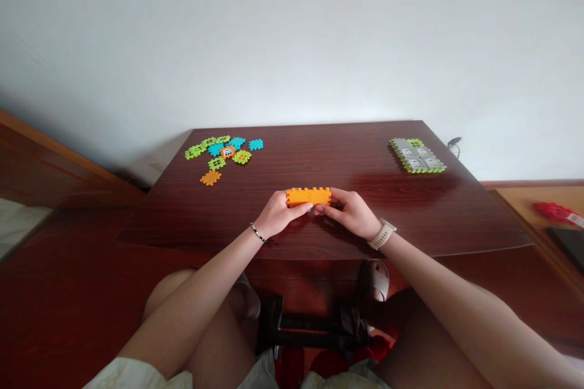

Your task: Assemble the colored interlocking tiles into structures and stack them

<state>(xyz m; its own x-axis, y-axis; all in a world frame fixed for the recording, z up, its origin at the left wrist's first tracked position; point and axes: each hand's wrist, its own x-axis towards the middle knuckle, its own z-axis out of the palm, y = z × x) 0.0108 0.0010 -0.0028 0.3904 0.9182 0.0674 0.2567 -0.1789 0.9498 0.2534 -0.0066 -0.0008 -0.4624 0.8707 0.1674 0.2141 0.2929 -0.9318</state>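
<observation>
Two orange interlocking tiles (pixel 308 196) with notched edges sit side by side between my hands, above the front part of the table. My left hand (pixel 278 213) grips the left end, thumb along the near face. On the right end, my right hand (pixel 351 211) is closed in the same way, with its thumb below the lower edge. Both thumbs almost meet at the middle seam. The fingers behind the tiles are hidden, and I cannot tell whether the two tiles are locked together.
Loose green, blue and orange tiles (pixel 216 163) lie at the table's back left, with a single orange tile (pixel 210 178) nearest me. A flat grey and green panel (pixel 417 155) with window pieces rests at the back right. Behind the dark wooden table (pixel 319 158) stands a white wall.
</observation>
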